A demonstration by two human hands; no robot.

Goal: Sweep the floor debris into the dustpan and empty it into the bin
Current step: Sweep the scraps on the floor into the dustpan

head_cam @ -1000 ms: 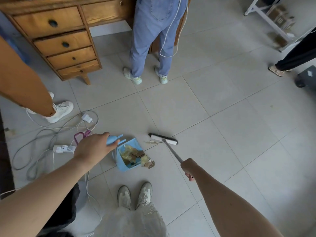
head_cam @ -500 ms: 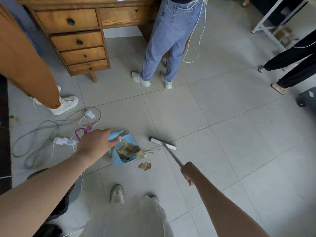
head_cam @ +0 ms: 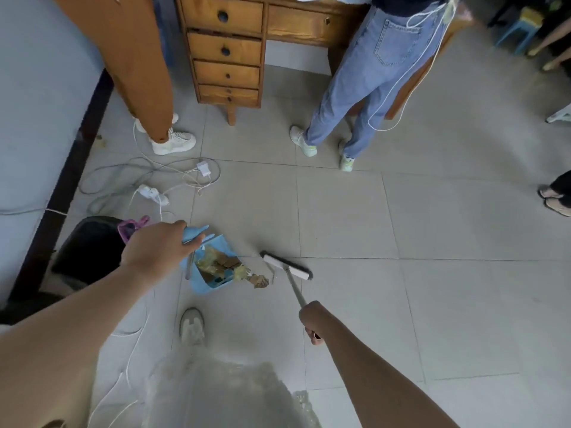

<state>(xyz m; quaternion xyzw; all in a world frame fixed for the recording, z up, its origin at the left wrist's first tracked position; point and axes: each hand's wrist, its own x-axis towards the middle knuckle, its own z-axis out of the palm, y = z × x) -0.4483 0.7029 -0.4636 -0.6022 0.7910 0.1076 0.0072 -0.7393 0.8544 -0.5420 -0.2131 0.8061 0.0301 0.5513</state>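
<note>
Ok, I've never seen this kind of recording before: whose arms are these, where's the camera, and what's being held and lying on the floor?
There is no machine here. The camera sits on a person's head, looking down, so the two bare arms are that person's own. The left hand grips the handle of a blue dustpan holding paper and cardboard scraps. The right hand grips a broom, its head resting on the tiled floor. One cardboard scrap lies at the pan's lip, not fully inside. A black bin stands to the left, beside loose cables. Other people stand near a wooden desk.
</note>
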